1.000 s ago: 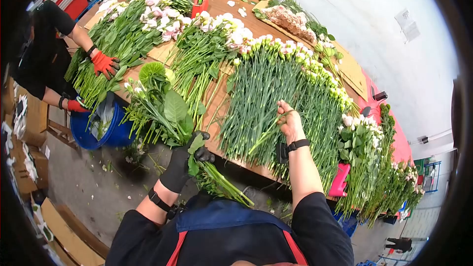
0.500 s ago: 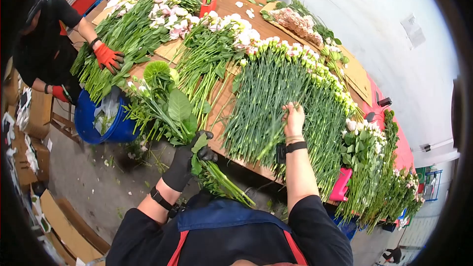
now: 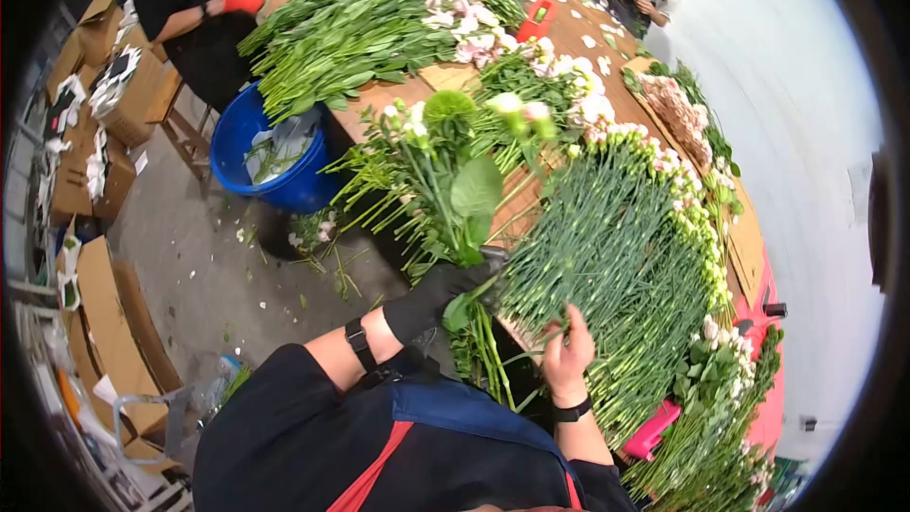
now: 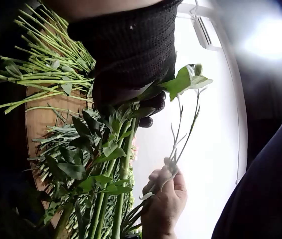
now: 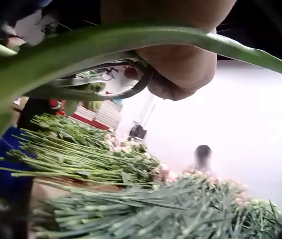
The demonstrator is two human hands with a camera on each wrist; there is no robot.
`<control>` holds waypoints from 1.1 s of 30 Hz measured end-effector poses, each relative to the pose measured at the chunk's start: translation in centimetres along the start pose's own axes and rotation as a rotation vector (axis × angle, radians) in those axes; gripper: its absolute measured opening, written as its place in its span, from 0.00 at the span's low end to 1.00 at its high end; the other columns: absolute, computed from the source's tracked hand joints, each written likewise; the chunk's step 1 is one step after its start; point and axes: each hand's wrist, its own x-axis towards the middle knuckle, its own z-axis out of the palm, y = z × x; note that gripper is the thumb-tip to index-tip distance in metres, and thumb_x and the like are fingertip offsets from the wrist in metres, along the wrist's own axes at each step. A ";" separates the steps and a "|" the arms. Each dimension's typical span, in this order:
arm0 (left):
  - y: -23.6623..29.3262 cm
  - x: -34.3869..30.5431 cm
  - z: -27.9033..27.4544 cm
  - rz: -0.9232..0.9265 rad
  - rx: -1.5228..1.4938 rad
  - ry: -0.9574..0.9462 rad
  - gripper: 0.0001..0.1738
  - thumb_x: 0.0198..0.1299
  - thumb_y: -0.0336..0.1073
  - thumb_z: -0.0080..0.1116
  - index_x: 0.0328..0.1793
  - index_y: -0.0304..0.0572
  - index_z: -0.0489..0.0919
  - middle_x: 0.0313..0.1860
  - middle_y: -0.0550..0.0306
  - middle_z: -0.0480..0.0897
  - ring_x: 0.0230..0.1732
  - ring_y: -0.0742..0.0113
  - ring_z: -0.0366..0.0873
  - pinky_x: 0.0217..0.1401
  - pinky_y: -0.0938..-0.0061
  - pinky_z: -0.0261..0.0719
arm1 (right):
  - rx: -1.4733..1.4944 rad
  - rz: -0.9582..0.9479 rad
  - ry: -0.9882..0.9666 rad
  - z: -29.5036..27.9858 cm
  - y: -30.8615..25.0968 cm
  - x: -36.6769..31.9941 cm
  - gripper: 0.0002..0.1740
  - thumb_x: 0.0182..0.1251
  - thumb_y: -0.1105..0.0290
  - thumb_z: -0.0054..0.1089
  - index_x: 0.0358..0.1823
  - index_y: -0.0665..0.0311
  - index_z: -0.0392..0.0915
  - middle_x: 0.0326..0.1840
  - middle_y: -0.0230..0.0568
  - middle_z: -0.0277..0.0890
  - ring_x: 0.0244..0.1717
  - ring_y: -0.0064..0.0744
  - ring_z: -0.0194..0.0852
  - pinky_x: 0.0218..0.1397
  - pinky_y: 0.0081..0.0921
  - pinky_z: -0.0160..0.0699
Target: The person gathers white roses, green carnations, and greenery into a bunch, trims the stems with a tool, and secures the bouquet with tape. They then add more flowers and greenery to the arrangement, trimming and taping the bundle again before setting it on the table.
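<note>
My left hand [image 3: 450,286], in a black glove, grips a mixed bouquet [image 3: 476,188] around its stems. A round green bloom [image 3: 448,109], white buds and a broad leaf stand above the fist; cut stem ends [image 3: 493,360] hang below it. My bare right hand [image 3: 569,356] pinches thin green stems [image 4: 185,132] with narrow leaves, close beside the bouquet's lower stems. In the right wrist view a long green blade [image 5: 96,45] crosses in front of the fingers. Blurred pink-white blooms [image 3: 521,116] show beside the green bloom. Under the right hand lies a wide row of carnations [image 3: 616,237].
Leafy pink-white flowers [image 3: 351,38] lie along the table's left side. A blue bin [image 3: 270,156] stands on the floor by its edge. A pink holder [image 3: 652,429] sits at the right front. Two other people [image 3: 190,14] are at the table.
The head view has swung left. My right hand has drawn back from over the carnations toward the bouquet's stems. The red-gloved person's hands have left the leafy flowers.
</note>
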 end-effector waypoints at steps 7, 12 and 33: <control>-5.6 3.8 -8.4 0.048 -0.076 -0.197 0.31 0.62 0.38 0.62 0.69 0.38 0.66 0.53 0.52 0.79 0.50 0.67 0.78 0.53 0.76 0.78 | 0.077 -0.101 -0.264 5.1 -3.0 0.8 0.27 0.50 0.84 0.53 0.56 0.70 0.72 0.34 0.53 0.77 0.32 0.52 0.78 0.36 0.38 0.78; -1.7 -0.1 -4.8 0.173 -0.045 -0.182 0.22 0.64 0.38 0.60 0.61 0.36 0.75 0.49 0.58 0.82 0.47 0.71 0.79 0.52 0.76 0.77 | -0.109 -0.187 -0.355 5.6 -5.4 1.2 0.33 0.49 0.84 0.56 0.63 0.71 0.67 0.31 0.50 0.74 0.29 0.50 0.75 0.31 0.37 0.75; 1.0 -10.3 -15.4 0.494 -0.367 -0.278 0.24 0.69 0.49 0.44 0.59 0.37 0.71 0.20 0.60 0.71 0.31 0.56 0.74 0.51 0.46 0.71 | 0.877 0.783 -0.488 22.5 2.4 22.9 0.10 0.68 0.69 0.55 0.38 0.72 0.78 0.30 0.41 0.79 0.25 0.29 0.77 0.28 0.24 0.80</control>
